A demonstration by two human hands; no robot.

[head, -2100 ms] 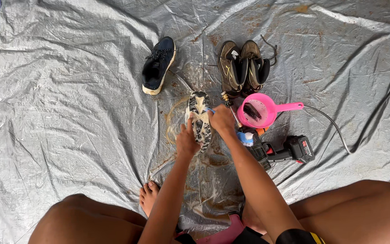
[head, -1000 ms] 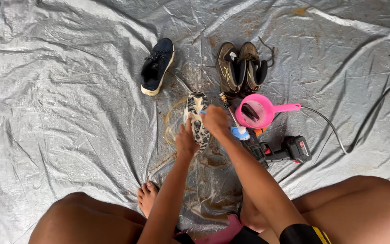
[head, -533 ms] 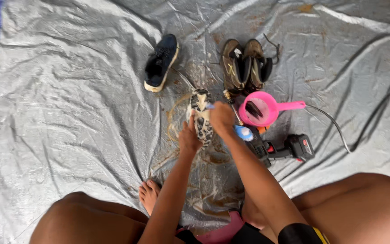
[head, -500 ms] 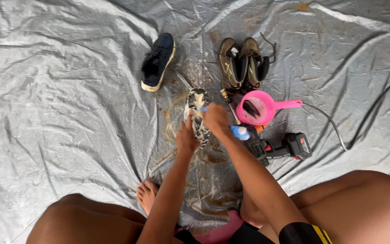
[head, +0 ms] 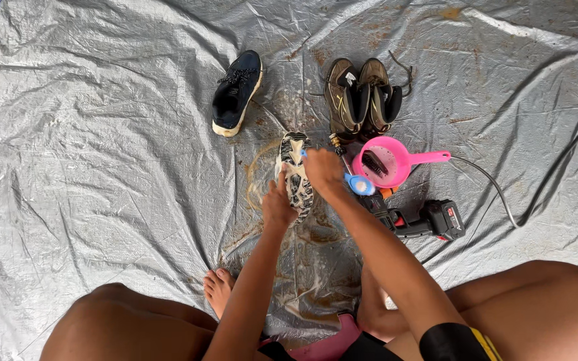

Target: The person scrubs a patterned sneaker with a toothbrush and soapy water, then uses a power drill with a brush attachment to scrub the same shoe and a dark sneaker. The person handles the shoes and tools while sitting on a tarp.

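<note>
A shoe (head: 296, 175) lay sole up on the tarp (head: 88, 167). Another shoe (head: 237, 91) sat behind it to the left, two boots (head: 361, 98) behind to the right. A scoop (head: 396, 160) lay right, a drill (head: 429, 220) nearer.

Bright even daylight, soft shadows, sharp

A crinkled grey tarp (head: 102, 167), wet and mud-stained, covers the ground.
</note>
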